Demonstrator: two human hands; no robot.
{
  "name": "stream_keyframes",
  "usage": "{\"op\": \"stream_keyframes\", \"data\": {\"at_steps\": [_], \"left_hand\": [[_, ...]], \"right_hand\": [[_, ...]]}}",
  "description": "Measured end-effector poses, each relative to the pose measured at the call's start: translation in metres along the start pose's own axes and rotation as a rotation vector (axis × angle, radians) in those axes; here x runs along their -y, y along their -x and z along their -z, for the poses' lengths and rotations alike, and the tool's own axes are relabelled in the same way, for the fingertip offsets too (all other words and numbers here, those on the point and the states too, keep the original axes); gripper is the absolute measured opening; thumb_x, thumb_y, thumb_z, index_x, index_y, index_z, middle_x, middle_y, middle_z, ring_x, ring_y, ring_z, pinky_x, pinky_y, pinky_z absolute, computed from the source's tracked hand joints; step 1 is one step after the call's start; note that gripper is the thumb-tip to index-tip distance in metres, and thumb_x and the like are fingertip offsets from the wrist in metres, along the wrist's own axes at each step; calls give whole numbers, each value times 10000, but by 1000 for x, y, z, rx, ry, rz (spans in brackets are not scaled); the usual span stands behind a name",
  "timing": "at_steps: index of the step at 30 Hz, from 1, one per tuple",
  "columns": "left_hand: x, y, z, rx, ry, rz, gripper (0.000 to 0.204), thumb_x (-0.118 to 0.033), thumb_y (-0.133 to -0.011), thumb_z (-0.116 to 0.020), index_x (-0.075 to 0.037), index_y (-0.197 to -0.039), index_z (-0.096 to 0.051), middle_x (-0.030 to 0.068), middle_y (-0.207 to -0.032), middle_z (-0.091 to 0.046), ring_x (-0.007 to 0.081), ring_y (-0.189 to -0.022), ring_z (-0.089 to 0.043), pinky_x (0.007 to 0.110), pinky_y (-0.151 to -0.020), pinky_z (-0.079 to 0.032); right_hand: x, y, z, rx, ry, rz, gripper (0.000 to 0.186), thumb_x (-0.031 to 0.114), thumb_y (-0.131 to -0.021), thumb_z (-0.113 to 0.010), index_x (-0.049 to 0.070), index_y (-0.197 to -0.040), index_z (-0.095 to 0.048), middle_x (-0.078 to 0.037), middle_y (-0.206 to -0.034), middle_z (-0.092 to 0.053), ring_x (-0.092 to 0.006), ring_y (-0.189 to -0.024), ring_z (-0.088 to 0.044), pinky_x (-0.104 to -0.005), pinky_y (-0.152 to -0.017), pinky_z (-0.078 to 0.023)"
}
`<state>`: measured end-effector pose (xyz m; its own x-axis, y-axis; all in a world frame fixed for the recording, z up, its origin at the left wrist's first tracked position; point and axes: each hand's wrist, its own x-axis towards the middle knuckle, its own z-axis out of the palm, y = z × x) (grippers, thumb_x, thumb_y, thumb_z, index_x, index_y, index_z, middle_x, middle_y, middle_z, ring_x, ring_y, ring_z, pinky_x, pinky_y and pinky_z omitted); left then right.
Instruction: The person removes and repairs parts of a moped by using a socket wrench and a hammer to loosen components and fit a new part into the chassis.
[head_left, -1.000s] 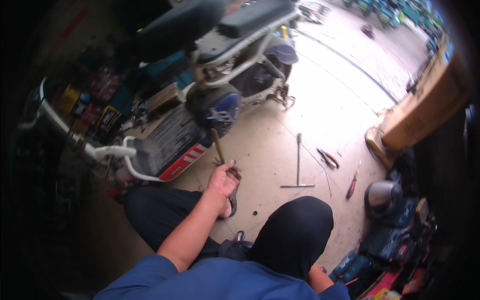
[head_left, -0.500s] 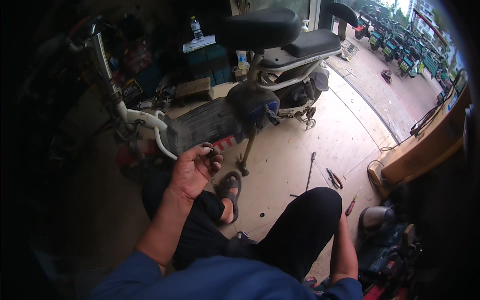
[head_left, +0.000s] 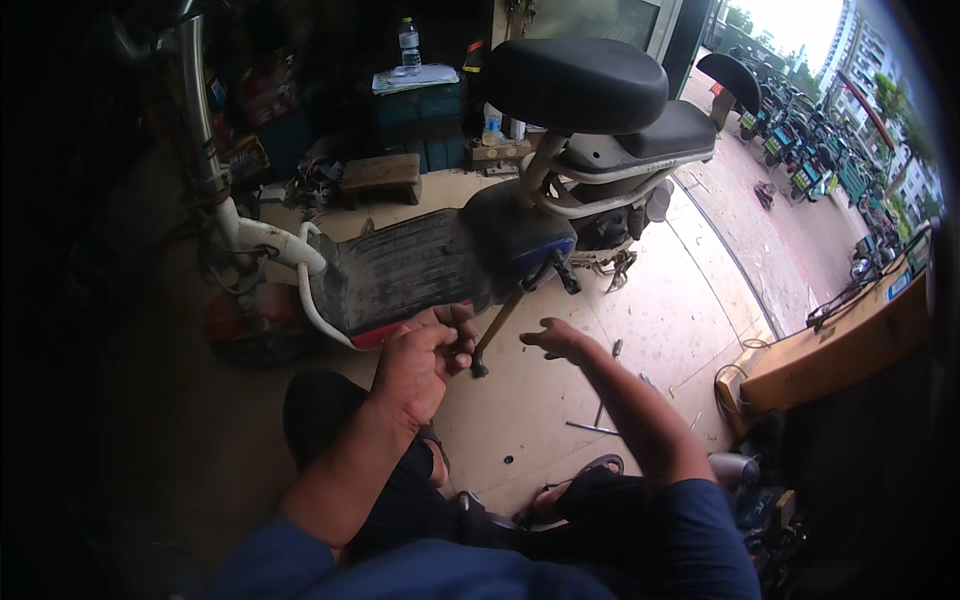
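My left hand [head_left: 420,355] is raised at the centre, fingers curled and pinched on something too small to make out, in front of the white electric scooter's black footboard [head_left: 395,270]. My right hand [head_left: 550,340] reaches forward with fingers apart and nothing in it, beside a hammer-like tool with a yellowish handle [head_left: 500,320] that stands propped under the scooter's dark blue-and-black middle housing [head_left: 520,235]. A metal T-handle tool [head_left: 590,427] lies on the tiled floor below my right forearm, partly hidden by it.
An orange metal box with cables [head_left: 820,355] stands at the right. A wooden stool [head_left: 380,180], teal boxes [head_left: 420,105] and a water bottle [head_left: 409,45] are behind the scooter. A doorway at the upper right opens onto paving [head_left: 750,220] with parked scooters [head_left: 810,160].
My right hand has risen from beside my right knee and reached forward to near the propped tool. My left hand has moved up, fingers pinched. The view has tilted up toward the scooter.
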<state>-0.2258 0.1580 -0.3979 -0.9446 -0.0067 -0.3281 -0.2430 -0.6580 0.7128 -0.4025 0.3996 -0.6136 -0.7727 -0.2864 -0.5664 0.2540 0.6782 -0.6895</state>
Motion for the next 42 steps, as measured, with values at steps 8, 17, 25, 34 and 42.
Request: {"op": "stream_keyframes", "data": {"at_steps": [8,17,25,34,42], "left_hand": [[1,-7,4,13,-97,45,277,-15,-872,-464,22,-1088,-635,64,-885,-633,108,-710,-515,219,-588,-393],[37,-108,-42,5,-373,359,587,-571,-856,-713,-15,-1028,-635,-19,-673,-525,63,-542,-425,219,-449,-272],[124,-214,-84,-173,-619,350,474,-556,-786,-753,-126,-833,-559,-24,-583,-414,97,-439,-305,271,-419,-247],[147,-164,42,-468,-346,360,339,-439,-873,-684,-130,-793,-569,-11,-594,-457,119,-436,-350,311,-413,-259],[244,-227,130,-484,-450,420,370,-415,-891,-705,-68,-822,-596,25,-639,-531,157,-460,-426,332,-402,-318]], "right_hand": [[5,-95,-111,-357,-463,104,453,330,-832,-764,23,-1150,-663,-148,-908,-715,-196,-817,-677,-318,-705,-512],[-1,47,-149,-342,-1028,266,245,172,-933,-718,8,-1073,-601,-50,-901,-661,-127,-772,-635,-271,-702,-533],[-39,110,-134,-32,-1070,138,408,198,-939,-708,-75,-1219,-595,-63,-984,-676,-145,-872,-639,-257,-807,-519],[-54,136,-124,335,-1106,-101,699,24,-902,-651,-57,-1513,-322,-164,-1224,-608,-283,-1085,-650,-420,-1004,-546],[-76,138,-128,435,-1134,-355,443,178,-952,-647,6,-1348,-549,-143,-1132,-635,-310,-1082,-644,-427,-974,-539]]}}
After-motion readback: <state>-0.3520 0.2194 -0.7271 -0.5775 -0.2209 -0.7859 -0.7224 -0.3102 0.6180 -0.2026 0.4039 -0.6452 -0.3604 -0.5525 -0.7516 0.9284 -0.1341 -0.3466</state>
